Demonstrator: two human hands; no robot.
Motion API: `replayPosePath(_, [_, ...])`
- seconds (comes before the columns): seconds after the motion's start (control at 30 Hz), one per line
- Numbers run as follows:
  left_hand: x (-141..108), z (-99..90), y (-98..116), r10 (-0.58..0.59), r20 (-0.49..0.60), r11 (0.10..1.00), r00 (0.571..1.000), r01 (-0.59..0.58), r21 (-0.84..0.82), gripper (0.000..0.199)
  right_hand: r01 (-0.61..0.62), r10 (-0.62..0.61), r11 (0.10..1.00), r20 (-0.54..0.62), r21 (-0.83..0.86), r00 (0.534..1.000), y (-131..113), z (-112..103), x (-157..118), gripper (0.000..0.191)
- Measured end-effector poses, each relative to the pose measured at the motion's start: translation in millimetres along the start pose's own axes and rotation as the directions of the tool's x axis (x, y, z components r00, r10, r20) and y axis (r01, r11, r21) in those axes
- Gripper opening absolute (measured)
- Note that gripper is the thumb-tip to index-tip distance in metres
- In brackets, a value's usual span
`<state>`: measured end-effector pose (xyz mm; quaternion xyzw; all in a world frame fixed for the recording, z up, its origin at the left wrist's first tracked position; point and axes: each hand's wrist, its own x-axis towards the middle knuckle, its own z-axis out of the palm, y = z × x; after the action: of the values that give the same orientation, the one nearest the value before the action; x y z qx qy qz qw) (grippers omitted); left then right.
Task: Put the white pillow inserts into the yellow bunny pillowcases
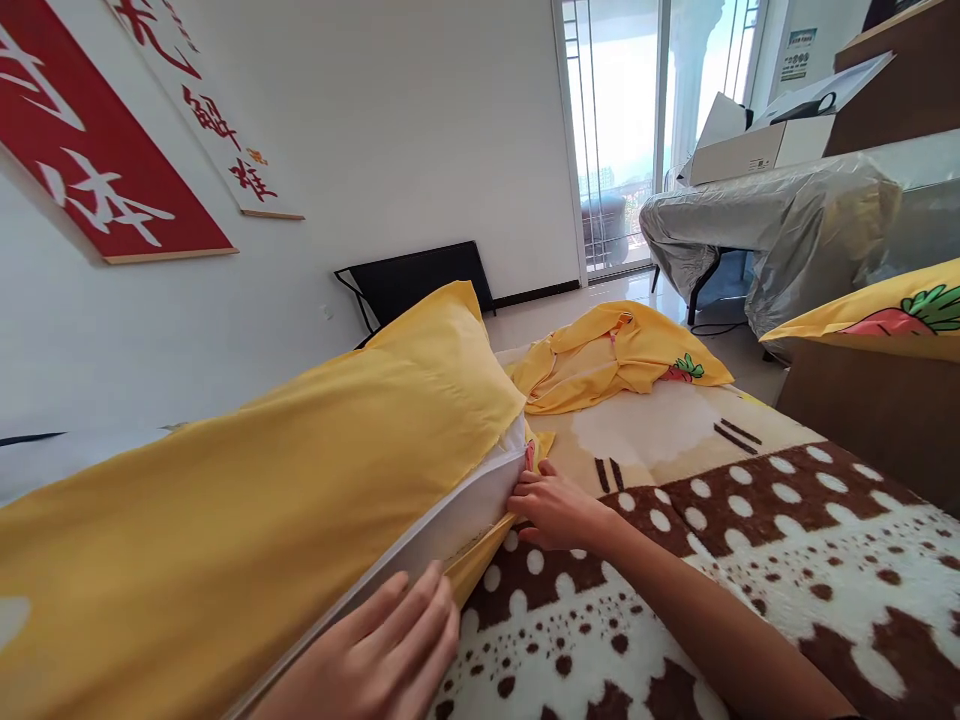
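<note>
A large yellow pillowcase lies across the left and middle of the bed, around a white pillow. Its open side faces me, and the white pillow shows in the gap between the upper and lower edges. At the far end of this opening, my right hand has its fingers bent onto the lower edge of the cloth. My left hand is nearer to me beside the opening, fingers stretched out and slightly blurred. Whether its palm touches the fabric is hidden.
A crumpled yellow pillowcase with a carrot print lies farther back on the brown-and-cream blanket. At right, another yellow carrot-print piece rests on a brown box. Behind stand a plastic-covered table and a folded black frame.
</note>
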<state>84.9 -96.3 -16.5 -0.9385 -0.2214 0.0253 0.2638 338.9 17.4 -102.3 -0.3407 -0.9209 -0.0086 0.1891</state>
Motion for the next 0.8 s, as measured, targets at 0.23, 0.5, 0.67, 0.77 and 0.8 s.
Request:
replayPosePath(0.23, [118, 49.1, -14, 0.031, 0.201, 0.989, 0.979, -0.001, -0.149, 0.032, -0.018, 0.018, 1.000, 0.052, -0.008, 0.999, 4, -3, -2, 0.009])
replayPosePath(0.5, [144, 75.1, -36, -0.041, 0.096, 0.939, 0.995, 0.071, -0.336, 0.025, -0.065, 0.063, 0.997, 0.047, 0.039, 0.997, 18, -1, -1, 0.012])
replayPosePath(0.67, [144, 78.3, -46, -0.065, 0.039, 0.933, 0.997, 0.075, -0.352, 0.028, -0.087, 0.088, 0.993, -0.010, 0.081, 0.996, 27, -3, -2, 0.014])
replayPosePath(0.77, [147, 86.4, -55, 0.100, 0.058, 0.951, 0.993, -0.079, -0.297, 0.031, -0.111, 0.111, 0.991, 0.005, 0.077, 0.994, 32, -10, -3, 0.015])
replayPosePath(0.8, [150, 92.0, -58, 0.112, 0.075, 0.954, 0.991, -0.085, -0.289, 0.031, -0.115, 0.113, 0.991, 0.022, 0.071, 0.993, 33, -12, -3, 0.015])
